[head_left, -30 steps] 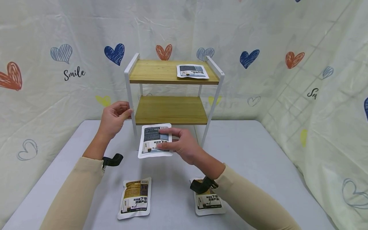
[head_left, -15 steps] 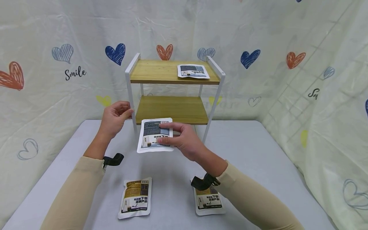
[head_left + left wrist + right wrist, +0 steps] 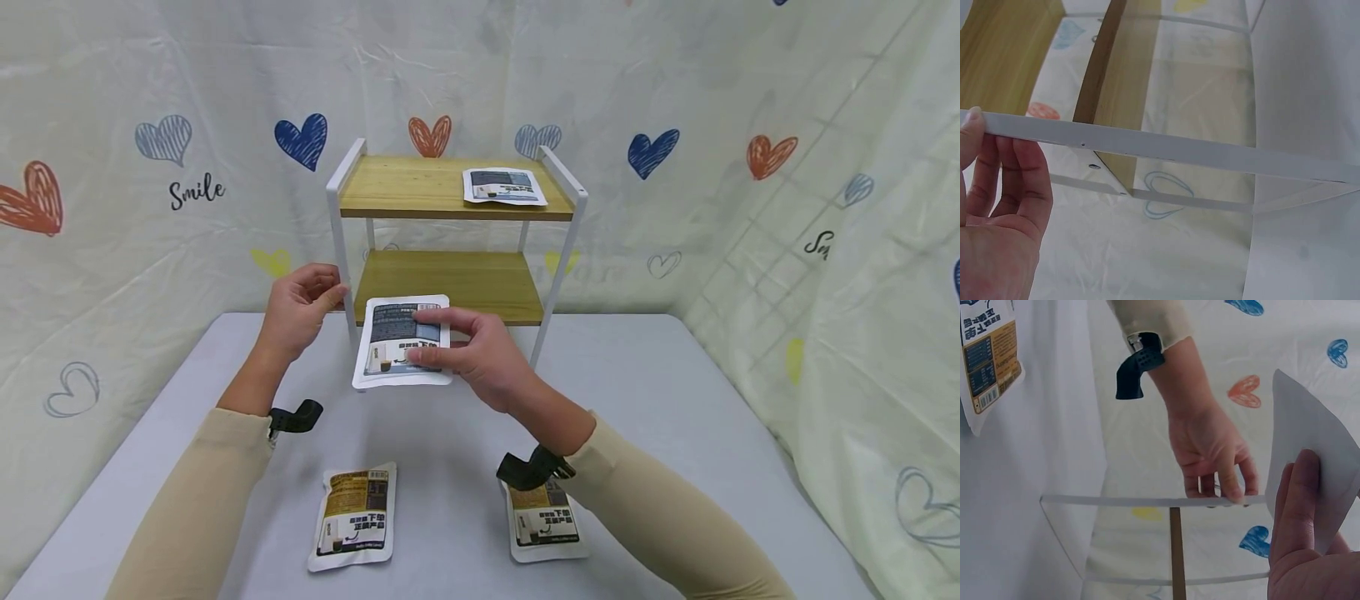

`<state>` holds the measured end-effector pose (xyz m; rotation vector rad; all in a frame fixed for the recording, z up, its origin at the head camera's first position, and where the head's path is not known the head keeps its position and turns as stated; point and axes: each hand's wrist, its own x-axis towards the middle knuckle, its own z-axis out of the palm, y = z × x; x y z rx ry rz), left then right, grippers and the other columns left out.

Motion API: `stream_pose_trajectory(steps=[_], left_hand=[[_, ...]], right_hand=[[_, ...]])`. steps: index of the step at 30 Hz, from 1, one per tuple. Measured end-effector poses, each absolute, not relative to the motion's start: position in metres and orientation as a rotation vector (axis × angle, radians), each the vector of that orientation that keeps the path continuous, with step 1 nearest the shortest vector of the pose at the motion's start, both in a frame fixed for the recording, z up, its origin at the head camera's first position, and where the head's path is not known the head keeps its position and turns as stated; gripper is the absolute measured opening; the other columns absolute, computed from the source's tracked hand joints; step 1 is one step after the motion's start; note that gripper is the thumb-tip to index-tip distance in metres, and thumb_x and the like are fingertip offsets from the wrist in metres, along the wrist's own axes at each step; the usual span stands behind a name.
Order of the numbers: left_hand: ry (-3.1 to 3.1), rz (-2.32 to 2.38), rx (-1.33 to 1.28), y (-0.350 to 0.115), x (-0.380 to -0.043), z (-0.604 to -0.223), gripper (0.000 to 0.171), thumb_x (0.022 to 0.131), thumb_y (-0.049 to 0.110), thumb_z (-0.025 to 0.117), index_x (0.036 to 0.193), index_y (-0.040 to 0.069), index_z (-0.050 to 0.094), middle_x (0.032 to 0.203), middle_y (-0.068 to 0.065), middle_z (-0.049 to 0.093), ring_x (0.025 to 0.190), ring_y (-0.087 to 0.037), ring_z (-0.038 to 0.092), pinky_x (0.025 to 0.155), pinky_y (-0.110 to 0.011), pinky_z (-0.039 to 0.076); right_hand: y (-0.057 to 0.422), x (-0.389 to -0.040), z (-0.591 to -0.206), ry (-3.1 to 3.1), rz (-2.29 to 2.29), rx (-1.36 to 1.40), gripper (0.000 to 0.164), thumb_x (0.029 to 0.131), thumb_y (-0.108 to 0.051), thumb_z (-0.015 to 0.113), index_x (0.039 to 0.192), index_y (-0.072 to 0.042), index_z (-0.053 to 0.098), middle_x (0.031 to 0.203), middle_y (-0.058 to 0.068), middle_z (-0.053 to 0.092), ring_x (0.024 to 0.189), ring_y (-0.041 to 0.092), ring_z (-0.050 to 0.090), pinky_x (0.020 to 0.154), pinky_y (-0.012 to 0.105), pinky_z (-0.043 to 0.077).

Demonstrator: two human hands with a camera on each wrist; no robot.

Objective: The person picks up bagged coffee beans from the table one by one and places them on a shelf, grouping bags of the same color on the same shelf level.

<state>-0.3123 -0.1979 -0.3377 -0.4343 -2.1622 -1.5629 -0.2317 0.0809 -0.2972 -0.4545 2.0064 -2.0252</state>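
My right hand (image 3: 483,358) pinches a white pouch with a dark blue label (image 3: 401,342) by its right edge, thumb on the printed face. The pouch is held in the air in front of the lower shelf (image 3: 450,283), hiding part of its front edge. In the right wrist view the plain white back of the pouch (image 3: 1307,437) shows, with fingers against it. My left hand (image 3: 300,304) grips the white front-left post of the rack (image 3: 339,242); in the left wrist view the thumb lies on one side of the post (image 3: 1166,144) and curled fingers on the other.
A similar blue-label pouch (image 3: 504,186) lies at the right of the upper wooden shelf (image 3: 405,179). Two brown-label pouches rest on the white table (image 3: 637,417): one at front left (image 3: 352,517), another (image 3: 543,525) partly under the right forearm. A heart-printed curtain (image 3: 480,75) hangs behind.
The right hand has raised the blue-label pouch slightly and moved it toward the lower shelf, tilting it flatter. The left hand stays on the post.
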Motion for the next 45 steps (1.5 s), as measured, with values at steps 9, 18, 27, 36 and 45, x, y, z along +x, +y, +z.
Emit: stream_pose_trajectory(steps=[9, 18, 27, 36, 45], left_hand=[[-2.147, -1.58, -0.465, -0.198, -0.313, -0.337, 0.028, 0.097, 0.017, 0.071, 0.119, -0.001, 0.068, 0.097, 0.006, 0.068, 0.086, -0.01, 0.07, 0.078, -0.015, 0.06], [-2.167, -1.581, -0.467, -0.197, -0.311, -0.336, 0.027, 0.098, 0.014, 0.07, 0.119, -0.002, 0.067, 0.099, -0.003, 0.067, 0.084, -0.008, 0.069, 0.077, -0.014, 0.059], [-2.169, -1.595, -0.472, -0.198, -0.311, -0.335, 0.03, 0.098, 0.014, 0.07, 0.121, -0.003, 0.066, 0.1, 0.001, 0.067, 0.084, -0.003, 0.068, 0.077, -0.013, 0.059], [-2.172, -1.596, -0.448, -0.198, -0.311, -0.336, 0.028, 0.097, 0.013, 0.07, 0.121, -0.001, 0.067, 0.099, 0.009, 0.069, 0.087, -0.012, 0.071, 0.078, -0.015, 0.06], [-2.182, -1.614, -0.412, -0.199, -0.311, -0.337, 0.032, 0.098, 0.022, 0.07, 0.124, 0.003, 0.067, 0.102, 0.014, 0.07, 0.088, -0.007, 0.07, 0.081, -0.017, 0.06]], right_hand=[[0.081, -0.231, -0.286, 1.98, -2.067, -0.482, 0.051, 0.086, 0.004, 0.078, 0.135, -0.008, 0.067, 0.135, 0.012, 0.061, 0.098, 0.019, 0.07, 0.081, 0.022, 0.061], [0.08, -0.229, -0.272, 2.035, -2.037, -0.526, 0.053, 0.087, 0.0, 0.079, 0.137, -0.013, 0.067, 0.138, 0.009, 0.056, 0.103, 0.022, 0.068, 0.082, 0.022, 0.06], [0.081, -0.229, -0.256, 1.972, -2.101, -0.553, 0.056, 0.088, 0.006, 0.075, 0.14, -0.011, 0.063, 0.137, 0.011, 0.057, 0.102, 0.022, 0.068, 0.081, 0.023, 0.06], [0.079, -0.229, -0.241, 1.946, -2.152, -0.576, 0.057, 0.088, 0.009, 0.073, 0.141, -0.009, 0.062, 0.137, 0.012, 0.059, 0.101, 0.021, 0.069, 0.082, 0.024, 0.062], [0.076, -0.232, -0.229, 1.938, -2.193, -0.57, 0.056, 0.087, 0.008, 0.075, 0.138, -0.011, 0.065, 0.135, 0.012, 0.063, 0.101, 0.021, 0.07, 0.079, 0.025, 0.062]])
